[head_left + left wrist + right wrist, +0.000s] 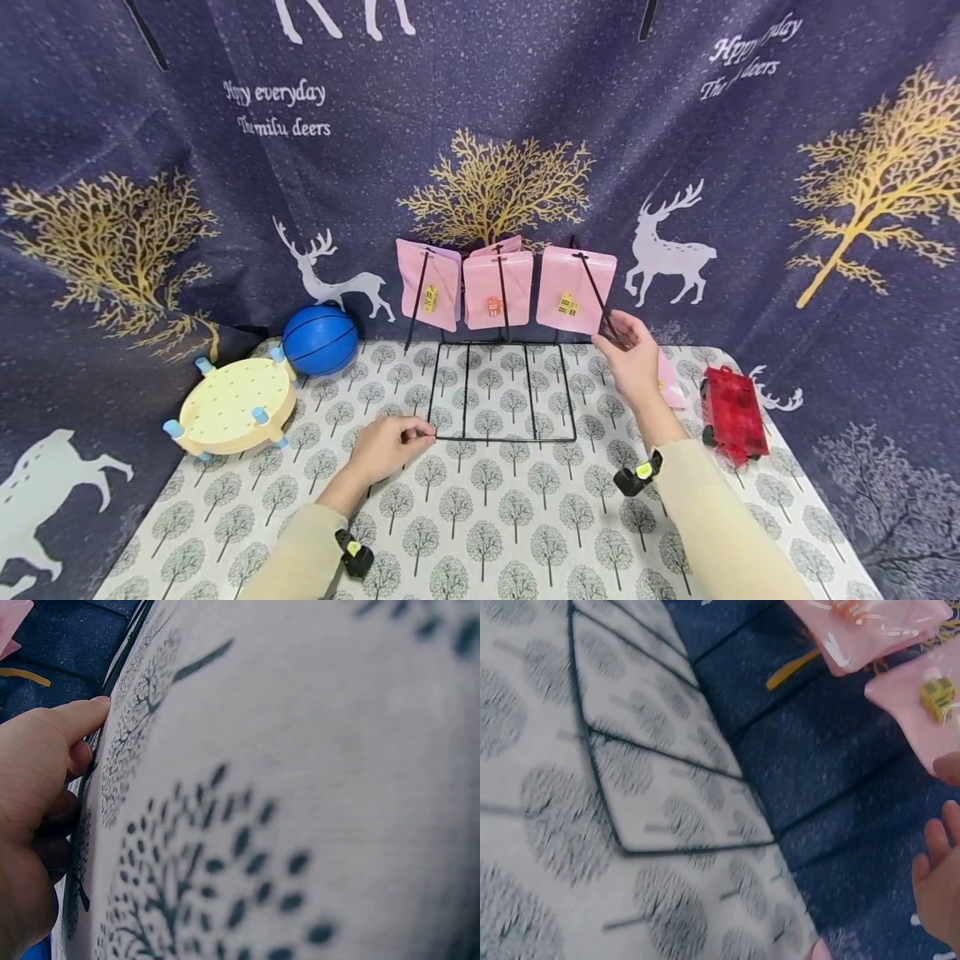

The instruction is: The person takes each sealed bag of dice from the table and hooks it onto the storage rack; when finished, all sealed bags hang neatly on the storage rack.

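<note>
A black wire display rack (501, 439) stands on the table, its base flat on the cloth. Pink packets with dice hang from its prongs: left packet (442, 279), middle packet (480, 279) and right packet (555, 267). At the base's front left corner, my left hand (386, 450) pinches the wire between thumb and fingertips. My right hand (633, 358) is raised at the lower right corner of the right packet, thumb tip right at its edge. In the right wrist view, the fingers (936, 840) stand apart from the thumb, nothing gripped between them.
Another pink packet (670, 383) lies behind my right forearm. A red toy vehicle (733, 412) sits at the right edge. On the left are a blue ball (320, 340) and a round yellow stand with blue-tipped legs (238, 406). A dark patterned curtain (480, 100) hangs behind.
</note>
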A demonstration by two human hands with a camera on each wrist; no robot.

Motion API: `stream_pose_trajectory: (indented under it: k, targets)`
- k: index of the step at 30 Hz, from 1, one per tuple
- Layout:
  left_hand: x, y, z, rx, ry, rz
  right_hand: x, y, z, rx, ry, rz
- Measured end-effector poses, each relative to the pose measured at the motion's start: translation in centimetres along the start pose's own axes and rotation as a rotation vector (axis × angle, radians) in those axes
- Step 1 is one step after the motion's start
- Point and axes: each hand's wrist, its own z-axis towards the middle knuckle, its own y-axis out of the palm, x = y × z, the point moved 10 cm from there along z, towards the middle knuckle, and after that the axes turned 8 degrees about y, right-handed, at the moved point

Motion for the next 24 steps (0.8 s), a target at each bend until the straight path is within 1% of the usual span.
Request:
stream_pose_trajectory:
  k: [4, 5, 6, 10, 15, 18, 21, 24]
  targets:
    - [0.0, 0.0, 0.0, 0.002, 0.006, 0.006, 1.6, -1.4, -0.5, -0.007, 0.005, -0.107]
    - [-0.1, 0.0, 0.0, 0.002, 0.006, 0.008, 2.1, -1.8, -0.6, -0.005, 0.009, -0.120]
    - [-0.1, 0.0, 0.0, 0.003, 0.007, 0.008, 3.1, -2.2, -0.4, 0.007, 0.018, -0.139]
    - [-0.1, 0.0, 0.0, 0.003, 0.006, 0.010, 5.1, -4.1, -0.7, 0.067, 0.041, -0.244]
    - [-0.1, 0.1, 0.0, 0.006, 0.010, 0.013, 7.2, -6.1, -1.1, 0.133, 0.116, -0.386]
    - [0.0, 0.1, 0.0, 0.012, 0.021, 0.011, 8.0, -7.3, -1.3, 0.180, 0.158, -0.487]
    - [0.1, 0.1, 0.0, 0.015, 0.024, 0.008, 8.8, -8.0, -1.4, 0.214, 0.192, -0.574]
    - [0.1, 0.1, 0.1, 0.014, 0.021, 0.005, 9.7, -8.5, -1.5, 0.226, 0.242, -0.629]
